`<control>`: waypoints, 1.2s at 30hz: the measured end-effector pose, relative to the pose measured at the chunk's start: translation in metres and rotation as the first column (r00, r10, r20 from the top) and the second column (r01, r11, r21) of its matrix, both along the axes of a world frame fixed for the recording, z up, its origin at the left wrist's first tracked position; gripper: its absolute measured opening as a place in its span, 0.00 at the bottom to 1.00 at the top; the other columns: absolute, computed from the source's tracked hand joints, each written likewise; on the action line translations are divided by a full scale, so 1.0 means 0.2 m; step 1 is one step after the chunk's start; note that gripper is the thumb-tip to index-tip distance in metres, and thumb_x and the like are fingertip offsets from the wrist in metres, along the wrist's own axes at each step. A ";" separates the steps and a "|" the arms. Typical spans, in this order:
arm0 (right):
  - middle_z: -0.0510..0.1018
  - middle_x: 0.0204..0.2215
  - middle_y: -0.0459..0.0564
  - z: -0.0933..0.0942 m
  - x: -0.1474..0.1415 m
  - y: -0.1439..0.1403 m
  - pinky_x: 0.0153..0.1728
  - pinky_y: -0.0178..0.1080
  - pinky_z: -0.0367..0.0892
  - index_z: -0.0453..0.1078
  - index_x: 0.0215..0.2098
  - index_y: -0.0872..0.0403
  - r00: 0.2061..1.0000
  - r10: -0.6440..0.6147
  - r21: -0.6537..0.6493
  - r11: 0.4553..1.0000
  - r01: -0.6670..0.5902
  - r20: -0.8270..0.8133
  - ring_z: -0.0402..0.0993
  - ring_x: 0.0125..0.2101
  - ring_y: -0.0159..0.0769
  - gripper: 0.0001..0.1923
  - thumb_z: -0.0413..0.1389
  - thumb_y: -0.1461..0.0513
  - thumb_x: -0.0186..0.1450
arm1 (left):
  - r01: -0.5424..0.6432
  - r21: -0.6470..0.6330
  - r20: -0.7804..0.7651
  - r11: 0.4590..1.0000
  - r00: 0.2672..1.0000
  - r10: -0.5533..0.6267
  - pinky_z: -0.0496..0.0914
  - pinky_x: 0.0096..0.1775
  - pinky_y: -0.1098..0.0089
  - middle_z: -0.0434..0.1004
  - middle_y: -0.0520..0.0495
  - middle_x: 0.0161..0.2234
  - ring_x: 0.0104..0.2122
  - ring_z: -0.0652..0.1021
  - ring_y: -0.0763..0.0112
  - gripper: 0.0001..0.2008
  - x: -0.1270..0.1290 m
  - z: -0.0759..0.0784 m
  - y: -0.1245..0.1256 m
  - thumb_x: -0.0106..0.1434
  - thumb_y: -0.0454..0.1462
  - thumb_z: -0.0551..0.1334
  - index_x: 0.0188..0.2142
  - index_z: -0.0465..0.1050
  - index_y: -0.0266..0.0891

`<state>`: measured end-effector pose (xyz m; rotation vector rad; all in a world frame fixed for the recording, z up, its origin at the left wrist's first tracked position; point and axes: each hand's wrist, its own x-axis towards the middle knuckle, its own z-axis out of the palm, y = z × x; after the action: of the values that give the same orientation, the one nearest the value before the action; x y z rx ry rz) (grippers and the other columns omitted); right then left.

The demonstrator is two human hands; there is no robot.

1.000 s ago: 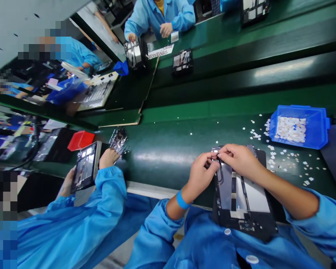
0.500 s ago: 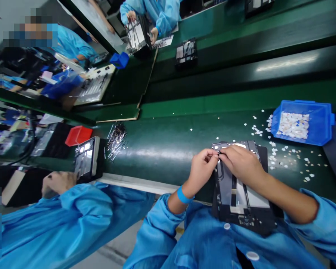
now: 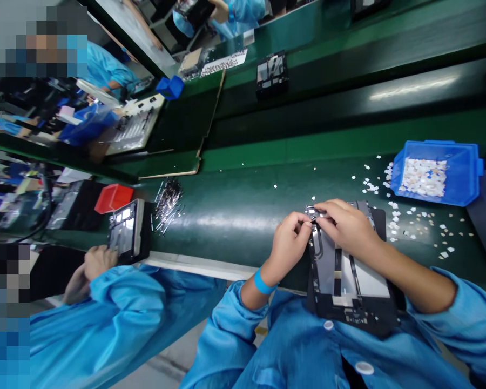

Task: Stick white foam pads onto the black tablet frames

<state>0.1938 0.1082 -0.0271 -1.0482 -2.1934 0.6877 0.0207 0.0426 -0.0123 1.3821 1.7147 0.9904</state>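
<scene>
You sit at an electronics assembly line: a long green bench (image 3: 243,210), co-workers in blue smocks (image 3: 105,319), device frames (image 3: 272,73) along it, and a blue parts bin (image 3: 465,173).

I am pressing my left hand (image 3: 288,244) and right hand (image 3: 345,226) together at the top edge of a black frame (image 3: 350,281) resting against my lap and the green belt (image 3: 243,208). A blue bin (image 3: 461,173) of white scraps is sitting to my right.
</scene>
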 end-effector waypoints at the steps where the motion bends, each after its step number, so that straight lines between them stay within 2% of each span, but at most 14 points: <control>1: 0.84 0.41 0.53 0.00 0.00 0.01 0.44 0.41 0.69 0.79 0.44 0.52 0.999 0.025 -0.033 0.999 -0.025 -0.024 0.79 0.41 0.41 0.12 0.53 0.61 0.73 | 0.003 -0.006 0.022 1.000 1.000 -0.003 0.66 0.33 0.72 0.77 0.52 0.30 0.29 0.75 0.73 0.04 0.00 0.00 0.00 0.69 0.36 0.61 0.38 0.75 0.40; 6: 0.81 0.31 0.47 0.01 0.00 0.04 0.38 0.38 0.66 0.76 0.34 0.51 0.996 0.071 -0.081 0.994 -0.075 -0.053 0.76 0.34 0.37 0.10 0.53 0.65 0.69 | -0.011 -0.058 0.136 0.998 0.990 0.019 0.68 0.34 0.74 0.80 0.52 0.32 0.30 0.77 0.74 0.07 -0.01 0.00 0.01 0.67 0.35 0.62 0.43 0.77 0.39; 10: 0.80 0.32 0.49 0.02 -0.01 -0.01 0.41 0.40 0.67 0.75 0.34 0.52 1.000 -0.029 0.117 0.993 0.028 0.001 0.76 0.35 0.39 0.09 0.54 0.64 0.71 | -0.018 -0.092 0.133 0.996 0.991 0.030 0.68 0.33 0.74 0.81 0.52 0.31 0.30 0.77 0.73 0.06 -0.02 -0.01 0.02 0.66 0.35 0.62 0.39 0.79 0.39; 13: 0.82 0.35 0.52 0.04 0.00 -0.06 0.44 0.42 0.67 0.76 0.38 0.53 0.997 -0.022 0.290 0.957 -0.002 0.078 0.76 0.37 0.41 0.09 0.54 0.63 0.74 | -0.037 -0.076 0.086 0.996 0.995 0.043 0.68 0.32 0.73 0.81 0.52 0.31 0.29 0.78 0.73 0.06 -0.01 -0.01 0.03 0.67 0.35 0.62 0.38 0.78 0.39; 17: 0.83 0.38 0.54 0.03 0.00 -0.07 0.43 0.42 0.68 0.76 0.38 0.54 0.993 -0.007 0.368 0.929 -0.036 0.114 0.77 0.36 0.41 0.10 0.54 0.64 0.74 | -0.020 -0.006 -0.058 1.000 0.998 0.019 0.70 0.34 0.72 0.82 0.52 0.31 0.30 0.80 0.71 0.05 0.01 -0.01 0.02 0.68 0.35 0.62 0.37 0.78 0.40; 22: 0.83 0.34 0.52 0.00 -0.05 -0.07 0.41 0.40 0.68 0.76 0.35 0.54 0.995 -0.051 0.314 0.949 0.021 0.090 0.76 0.34 0.40 0.11 0.53 0.64 0.73 | 0.085 0.135 -0.346 0.987 0.938 -0.034 0.71 0.40 0.68 0.84 0.49 0.34 0.35 0.81 0.67 0.06 0.02 0.00 -0.02 0.70 0.33 0.62 0.36 0.78 0.41; 25: 0.80 0.28 0.49 0.02 -0.06 -0.07 0.38 0.40 0.66 0.73 0.30 0.53 0.988 -0.122 0.262 0.961 0.094 0.096 0.75 0.32 0.39 0.11 0.53 0.66 0.69 | 0.137 0.179 -0.408 0.974 0.911 -0.053 0.71 0.42 0.66 0.84 0.48 0.35 0.37 0.81 0.65 0.06 0.03 0.00 -0.03 0.70 0.33 0.62 0.37 0.78 0.42; 28: 0.78 0.27 0.49 0.10 0.08 0.01 0.35 0.39 0.64 0.71 0.28 0.52 0.965 -0.223 0.171 0.965 0.199 0.140 0.74 0.31 0.37 0.09 0.54 0.66 0.65 | 0.099 0.126 -0.286 0.987 0.956 -0.059 0.70 0.40 0.68 0.83 0.48 0.35 0.36 0.80 0.67 0.06 0.03 0.00 -0.01 0.69 0.33 0.62 0.38 0.78 0.42; 30: 0.80 0.30 0.50 0.16 0.28 0.11 0.33 0.40 0.61 0.74 0.31 0.51 0.886 -0.393 0.120 0.920 0.374 0.245 0.74 0.32 0.38 0.06 0.55 0.63 0.65 | 0.049 0.055 -0.110 0.997 0.993 -0.042 0.69 0.37 0.70 0.81 0.49 0.35 0.34 0.79 0.69 0.06 0.01 0.00 0.02 0.68 0.33 0.61 0.37 0.77 0.41; 31: 0.81 0.32 0.52 0.19 0.40 0.16 0.30 0.41 0.58 0.75 0.34 0.51 0.795 -0.505 0.124 0.861 0.494 0.335 0.74 0.32 0.40 0.05 0.57 0.61 0.65 | 0.031 0.011 -0.013 0.999 0.999 -0.030 0.69 0.36 0.71 0.80 0.49 0.34 0.33 0.78 0.70 0.05 0.00 -0.01 0.04 0.67 0.33 0.61 0.36 0.76 0.40; 32: 0.80 0.31 0.54 0.21 0.50 0.20 0.28 0.42 0.53 0.75 0.33 0.51 0.649 -0.616 0.172 0.771 0.613 0.446 0.72 0.30 0.41 0.07 0.56 0.59 0.66 | 0.017 -0.030 0.077 0.999 0.997 -0.014 0.68 0.35 0.72 0.79 0.50 0.32 0.32 0.76 0.71 0.05 -0.01 -0.02 0.05 0.66 0.32 0.61 0.34 0.75 0.39; 33: 0.80 0.31 0.56 0.22 0.59 0.23 0.28 0.43 0.51 0.75 0.32 0.51 0.536 -0.661 0.211 0.711 0.670 0.525 0.72 0.30 0.42 0.10 0.56 0.56 0.67 | 0.007 -0.068 0.154 0.998 0.988 0.003 0.67 0.34 0.73 0.77 0.51 0.31 0.30 0.75 0.73 0.04 -0.01 -0.03 0.07 0.65 0.32 0.61 0.33 0.74 0.39; 34: 0.80 0.31 0.57 0.22 0.64 0.24 0.28 0.43 0.51 0.75 0.32 0.51 0.518 -0.655 0.225 0.714 0.663 0.551 0.72 0.30 0.43 0.11 0.56 0.56 0.67 | -0.001 -0.099 0.215 0.995 0.976 0.023 0.66 0.33 0.73 0.76 0.52 0.29 0.29 0.74 0.74 0.04 -0.02 -0.04 0.08 0.63 0.32 0.61 0.32 0.73 0.39; 36: 0.81 0.34 0.57 0.20 0.62 0.20 0.31 0.43 0.57 0.76 0.35 0.52 0.692 -0.542 0.193 0.832 0.519 0.477 0.75 0.33 0.43 0.09 0.55 0.58 0.68 | -0.025 -0.134 0.296 0.991 0.953 0.065 0.65 0.32 0.74 0.73 0.54 0.27 0.28 0.73 0.75 0.02 -0.02 -0.05 0.09 0.62 0.33 0.62 0.32 0.71 0.39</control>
<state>0.3173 0.1476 0.0132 -1.9194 -2.1155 0.0808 0.0162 0.0614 -0.0226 1.0535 1.5571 1.0370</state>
